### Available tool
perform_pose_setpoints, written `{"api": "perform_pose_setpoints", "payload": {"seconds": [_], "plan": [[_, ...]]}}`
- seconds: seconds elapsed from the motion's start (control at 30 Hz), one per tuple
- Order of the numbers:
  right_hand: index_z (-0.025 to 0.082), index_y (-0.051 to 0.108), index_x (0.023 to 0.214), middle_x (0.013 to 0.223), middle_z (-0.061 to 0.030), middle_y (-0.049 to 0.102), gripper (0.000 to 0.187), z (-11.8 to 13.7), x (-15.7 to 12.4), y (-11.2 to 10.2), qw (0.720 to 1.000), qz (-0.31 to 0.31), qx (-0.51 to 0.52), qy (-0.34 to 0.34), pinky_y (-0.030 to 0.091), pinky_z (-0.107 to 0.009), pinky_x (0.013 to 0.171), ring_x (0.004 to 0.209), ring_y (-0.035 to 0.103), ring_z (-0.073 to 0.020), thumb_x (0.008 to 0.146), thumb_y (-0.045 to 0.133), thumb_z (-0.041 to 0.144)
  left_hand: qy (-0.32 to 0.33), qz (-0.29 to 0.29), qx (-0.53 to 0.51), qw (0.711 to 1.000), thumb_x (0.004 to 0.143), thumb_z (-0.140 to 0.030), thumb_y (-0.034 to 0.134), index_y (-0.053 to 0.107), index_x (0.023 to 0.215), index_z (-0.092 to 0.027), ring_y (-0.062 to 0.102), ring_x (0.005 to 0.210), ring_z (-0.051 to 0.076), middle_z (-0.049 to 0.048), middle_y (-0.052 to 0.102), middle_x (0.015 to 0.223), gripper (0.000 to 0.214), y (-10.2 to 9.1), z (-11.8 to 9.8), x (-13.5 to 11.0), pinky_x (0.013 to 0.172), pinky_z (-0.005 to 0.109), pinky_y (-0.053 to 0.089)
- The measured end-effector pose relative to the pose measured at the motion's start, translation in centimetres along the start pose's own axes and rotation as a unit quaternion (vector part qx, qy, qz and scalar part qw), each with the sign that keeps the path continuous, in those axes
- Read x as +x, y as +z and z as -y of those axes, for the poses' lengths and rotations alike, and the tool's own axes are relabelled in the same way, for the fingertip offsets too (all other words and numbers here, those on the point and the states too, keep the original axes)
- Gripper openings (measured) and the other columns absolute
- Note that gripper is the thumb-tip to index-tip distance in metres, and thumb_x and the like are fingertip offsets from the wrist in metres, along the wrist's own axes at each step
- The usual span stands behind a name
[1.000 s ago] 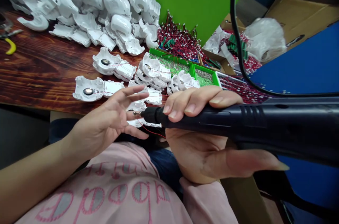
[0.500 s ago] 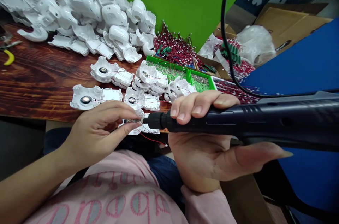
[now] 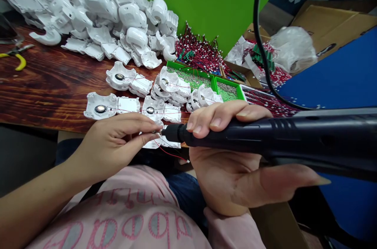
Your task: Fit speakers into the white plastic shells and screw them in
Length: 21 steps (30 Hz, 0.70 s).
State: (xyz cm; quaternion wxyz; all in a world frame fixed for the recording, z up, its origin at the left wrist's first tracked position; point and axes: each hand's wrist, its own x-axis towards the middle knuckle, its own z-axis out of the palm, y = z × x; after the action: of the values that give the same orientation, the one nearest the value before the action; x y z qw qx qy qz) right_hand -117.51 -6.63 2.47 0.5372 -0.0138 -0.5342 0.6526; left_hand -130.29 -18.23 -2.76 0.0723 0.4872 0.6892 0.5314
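My right hand grips a thick black soldering iron across my lap, its fingers wrapped over the barrel. Its tip points left, almost touching a small metal part with a red wire. My left hand pinches that part between thumb and forefinger. The tip itself is hidden by the fingers. Just below lies a white plastic housing. Nearby on the table, a white housing holds a round metal disc, with thin red wire running across it.
A large heap of white plastic shells stands on the wooden table. Green trays and a mass of red wires lie behind. Yellow-handled pliers sit far left. A black cable hangs at right, beside a plastic bag.
My left hand has gone from spread fingers to a pinch on the small metal part, now held by the iron's tip. The iron has shifted slightly toward the left hand.
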Motion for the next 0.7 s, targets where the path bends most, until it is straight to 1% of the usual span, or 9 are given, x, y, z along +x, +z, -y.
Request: {"api": "perform_pose_setpoints", "payload": {"seconds": [0.13, 0.3, 0.37, 0.43, 0.53, 0.6, 0.7], "plan": [[0.025, 0.05, 0.092, 0.081, 0.0011, 0.05, 0.032, -0.06, 0.04, 0.48, 1.0, -0.017, 0.001, -0.008, 0.053, -0.036, 0.062, 0.065, 0.057, -0.014, 0.094, 0.047, 0.057, 0.009, -0.025, 0.009, 1.0, 0.085, -0.029, 0.072, 0.075, 0.088, -0.028, 0.068, 0.084, 0.009, -0.0044, 0.072, 0.09, 0.005, 0.32, -0.15, 0.02, 0.069, 0.018, 0.054], [0.025, 0.05, 0.091, 0.081, 0.0017, 0.049, 0.031, -0.05, 0.15, 0.79, 1.0, -0.027, -0.01, -0.005, 0.054, -0.036, 0.063, 0.065, 0.057, -0.0136, 0.094, 0.048, 0.056, 0.041, -0.047, 0.049, 0.997, 0.085, -0.023, 0.07, 0.074, 0.092, -0.025, 0.066, 0.088, 0.009, -0.0025, 0.071, 0.097, 0.008, 0.76, -0.21, 0.03, 0.074, 0.019, 0.051], [0.025, 0.05, 0.09, 0.08, 0.0019, 0.048, 0.032, -0.08, 0.24, 0.77, 0.999, -0.028, -0.014, -0.007, 0.053, -0.036, 0.062, 0.064, 0.057, -0.0134, 0.094, 0.048, 0.057, 0.044, -0.039, 0.053, 0.997, 0.086, -0.024, 0.069, 0.073, 0.092, -0.024, 0.064, 0.083, 0.008, -0.002, 0.069, 0.096, 0.008, 0.73, -0.13, 0.13, 0.069, 0.019, 0.049], [0.025, 0.05, 0.089, 0.079, 0.002, 0.048, 0.033, -0.14, 0.32, 0.71, 0.999, -0.031, -0.012, -0.006, 0.053, -0.036, 0.062, 0.063, 0.056, -0.0134, 0.093, 0.048, 0.058, 0.042, -0.02, 0.052, 0.998, 0.085, -0.026, 0.07, 0.072, 0.096, -0.025, 0.057, 0.071, 0.006, -0.0014, 0.067, 0.095, 0.011, 0.63, 0.04, 0.23, 0.06, 0.021, 0.044], [0.025, 0.05, 0.088, 0.079, 0.0019, 0.048, 0.034, -0.23, 0.37, 0.66, 0.999, -0.038, 0.003, -0.005, 0.052, -0.036, 0.062, 0.064, 0.056, -0.0138, 0.092, 0.05, 0.059, 0.038, 0.002, 0.057, 0.998, 0.084, -0.03, 0.072, 0.07, 0.104, -0.024, 0.046, 0.061, 0.006, -0.0004, 0.063, 0.09, 0.021, 0.53, 0.4, 0.22, 0.058, 0.024, 0.04], [0.024, 0.05, 0.087, 0.079, 0.002, 0.048, 0.034, -0.25, 0.36, 0.67, 0.999, -0.037, 0.016, 0.001, 0.052, -0.036, 0.062, 0.064, 0.056, -0.0139, 0.091, 0.053, 0.058, 0.033, -0.002, 0.05, 0.998, 0.084, -0.029, 0.072, 0.07, 0.099, -0.024, 0.05, 0.064, 0.007, -0.0002, 0.063, 0.088, 0.016, 0.6, 0.56, 0.12, 0.058, 0.024, 0.039], [0.024, 0.049, 0.087, 0.078, 0.0023, 0.048, 0.035, -0.25, 0.36, 0.75, 0.999, -0.036, 0.017, 0.011, 0.052, -0.036, 0.062, 0.064, 0.055, -0.0134, 0.091, 0.053, 0.058, 0.037, -0.031, 0.033, 0.998, 0.085, -0.025, 0.071, 0.07, 0.088, -0.024, 0.059, 0.075, 0.009, -0.001, 0.065, 0.091, 0.004, 0.84, 0.53, 0.01, 0.061, 0.024, 0.042]]}}
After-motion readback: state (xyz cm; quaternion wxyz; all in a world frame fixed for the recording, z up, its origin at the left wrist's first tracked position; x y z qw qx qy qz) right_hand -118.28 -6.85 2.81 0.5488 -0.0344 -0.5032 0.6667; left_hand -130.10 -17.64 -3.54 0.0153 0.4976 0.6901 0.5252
